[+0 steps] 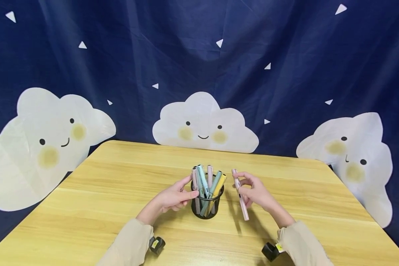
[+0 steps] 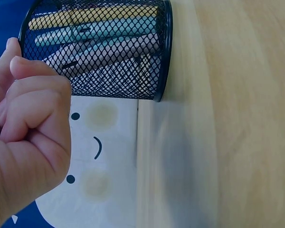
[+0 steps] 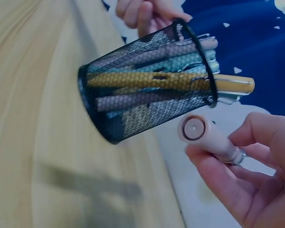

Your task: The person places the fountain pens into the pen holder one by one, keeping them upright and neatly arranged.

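Observation:
A black mesh pen holder stands upright on the wooden table, with several pens inside, among them a yellow pen, a light blue one and pinkish ones. My left hand holds the holder by its rim, thumb at the near side and forefinger on the left; its other fingers are curled, as the left wrist view shows. To the right of the holder, my right hand pinches a pale pink pen between thumb and fingers. That pen tilts above the table, its lower end pointing toward me.
The table has a wood grain and rounded far corners. Behind it hangs a dark blue curtain with smiling white clouds. Black wrist devices sit by the left sleeve and the right sleeve.

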Tool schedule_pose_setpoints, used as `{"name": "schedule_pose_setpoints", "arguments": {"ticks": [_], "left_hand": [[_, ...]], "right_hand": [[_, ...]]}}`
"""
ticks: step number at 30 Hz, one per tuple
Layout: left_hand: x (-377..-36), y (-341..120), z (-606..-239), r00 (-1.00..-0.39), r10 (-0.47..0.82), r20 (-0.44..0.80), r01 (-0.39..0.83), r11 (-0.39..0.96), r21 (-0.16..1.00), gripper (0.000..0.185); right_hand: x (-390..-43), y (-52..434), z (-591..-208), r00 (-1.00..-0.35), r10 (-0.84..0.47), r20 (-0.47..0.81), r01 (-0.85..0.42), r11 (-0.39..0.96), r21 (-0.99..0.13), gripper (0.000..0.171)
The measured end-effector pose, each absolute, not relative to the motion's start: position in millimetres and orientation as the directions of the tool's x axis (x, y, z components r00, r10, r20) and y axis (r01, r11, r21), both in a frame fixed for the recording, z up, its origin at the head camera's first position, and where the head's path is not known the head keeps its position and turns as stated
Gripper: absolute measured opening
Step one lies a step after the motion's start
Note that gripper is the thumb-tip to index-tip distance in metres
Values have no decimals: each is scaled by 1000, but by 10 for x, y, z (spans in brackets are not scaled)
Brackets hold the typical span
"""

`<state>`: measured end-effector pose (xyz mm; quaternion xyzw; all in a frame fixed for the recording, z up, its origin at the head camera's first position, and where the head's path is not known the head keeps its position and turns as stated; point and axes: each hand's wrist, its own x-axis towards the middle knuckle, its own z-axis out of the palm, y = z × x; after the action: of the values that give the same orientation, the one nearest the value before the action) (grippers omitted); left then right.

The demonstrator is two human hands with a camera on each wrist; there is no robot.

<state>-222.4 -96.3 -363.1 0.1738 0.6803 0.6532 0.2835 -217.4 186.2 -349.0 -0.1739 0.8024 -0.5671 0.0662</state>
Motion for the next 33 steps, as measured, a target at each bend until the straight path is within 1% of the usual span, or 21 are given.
{"name": "schedule_pose_setpoints", "arguments": {"ticks": [4, 8, 15, 22, 26, 30, 33], "left_hand": [[-2228, -955, -3633, -779, 606, -160, -135, 86, 987, 79], [-2234, -958, -3635, -779, 607, -156, -134, 82, 988, 78], [-2233, -950, -3636, -778, 607, -162, -132, 93, 987, 81], [-2225, -949, -3639, -777, 609, -158, -135, 84, 987, 82], [-2223, -945, -3640, -781, 604, -162, -140, 84, 987, 83], [-2227, -946, -3638, -782, 603, -159, -138, 82, 987, 83], [-2225, -947, -3639, -784, 600, -160, -135, 87, 987, 82]], "right_hand": [[-2169, 1840, -3403, -952, -262, 156, -220, 236, -947, 44], [-2169, 1806, -3324, -959, -172, 225, -251, 145, -957, 45], [-2154, 1766, -3272, -947, -98, 307, -305, -35, -952, 42], [-2146, 1652, -3263, -917, -11, 399, -394, -130, -910, 43], [-2164, 1590, -3270, -909, 17, 417, -414, -157, -897, 54], [-2178, 1552, -3268, -916, 30, 401, -400, -157, -903, 69], [-2176, 1532, -3268, -921, 33, 388, -388, -156, -908, 76]]}}
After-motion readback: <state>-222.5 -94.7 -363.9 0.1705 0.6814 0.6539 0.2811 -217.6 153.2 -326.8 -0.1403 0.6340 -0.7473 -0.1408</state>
